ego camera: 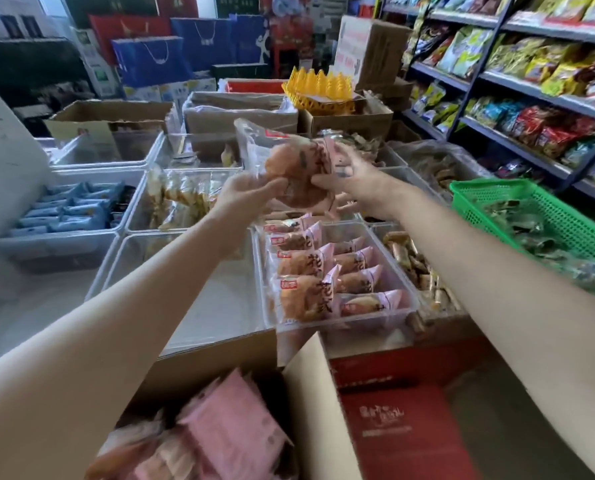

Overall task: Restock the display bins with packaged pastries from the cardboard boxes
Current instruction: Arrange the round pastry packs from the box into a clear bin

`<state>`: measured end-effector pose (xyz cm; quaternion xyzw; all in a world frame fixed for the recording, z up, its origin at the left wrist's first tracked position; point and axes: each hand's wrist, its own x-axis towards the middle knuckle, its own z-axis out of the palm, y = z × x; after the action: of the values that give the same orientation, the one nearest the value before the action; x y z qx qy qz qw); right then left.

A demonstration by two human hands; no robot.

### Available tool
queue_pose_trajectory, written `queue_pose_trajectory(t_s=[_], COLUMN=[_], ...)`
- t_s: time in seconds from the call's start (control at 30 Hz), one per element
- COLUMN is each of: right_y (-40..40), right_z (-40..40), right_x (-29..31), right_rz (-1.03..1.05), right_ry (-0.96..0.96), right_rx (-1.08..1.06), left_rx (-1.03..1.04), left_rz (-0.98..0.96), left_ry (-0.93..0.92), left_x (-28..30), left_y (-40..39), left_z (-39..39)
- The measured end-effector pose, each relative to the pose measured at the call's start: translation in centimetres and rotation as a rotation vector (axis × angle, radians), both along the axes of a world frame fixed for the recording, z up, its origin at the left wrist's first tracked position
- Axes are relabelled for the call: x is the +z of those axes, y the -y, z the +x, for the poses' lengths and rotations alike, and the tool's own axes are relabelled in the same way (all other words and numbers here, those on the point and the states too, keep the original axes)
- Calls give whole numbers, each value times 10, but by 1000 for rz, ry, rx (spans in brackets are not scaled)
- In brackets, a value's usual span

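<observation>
A packaged pastry (294, 171) in a clear and pink wrapper is held up above the bins by both hands. My left hand (245, 195) grips its lower left side, and my right hand (348, 174) grips its right side. Below them a clear display bin (414, 299) holds rows of the same pink-wrapped pastries (309, 268). At the bottom an open cardboard box (313, 386) contains more pink pastry packs (226, 434).
Clear bins hold blue packets (71, 213), yellowish snacks (181, 199) and small wrapped sweets (417, 268). A green basket (545, 216) sits at right below snack shelves (517, 98). More cardboard boxes (109, 123) and a red box (403, 424) are nearby.
</observation>
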<state>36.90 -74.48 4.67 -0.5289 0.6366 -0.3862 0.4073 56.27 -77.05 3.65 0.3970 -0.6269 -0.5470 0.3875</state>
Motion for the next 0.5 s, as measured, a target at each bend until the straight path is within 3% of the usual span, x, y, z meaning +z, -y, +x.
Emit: queue_pose_trajectory(t_s=[0.07,0.17,0.2,0.33,0.5], right_y=[10,27,32,45,51], right_z=[-22,-46,-51,-60,-80], right_x=[-14,-32,-38,-61,-76], right_rz=[40,65,82,141,127], right_ry=[198,164,151,228,372], right_rx=[-23,37,58,103,35], left_rx=[-61,-137,-138,-146,-133], left_rz=[57,59,87,321,473], left_ry=[3,255,253,-18,-46], left_x=[-11,-34,-42,-60,-71], left_y=[11,17,18,21,36], left_z=[-16,-30,-33,-42,-48])
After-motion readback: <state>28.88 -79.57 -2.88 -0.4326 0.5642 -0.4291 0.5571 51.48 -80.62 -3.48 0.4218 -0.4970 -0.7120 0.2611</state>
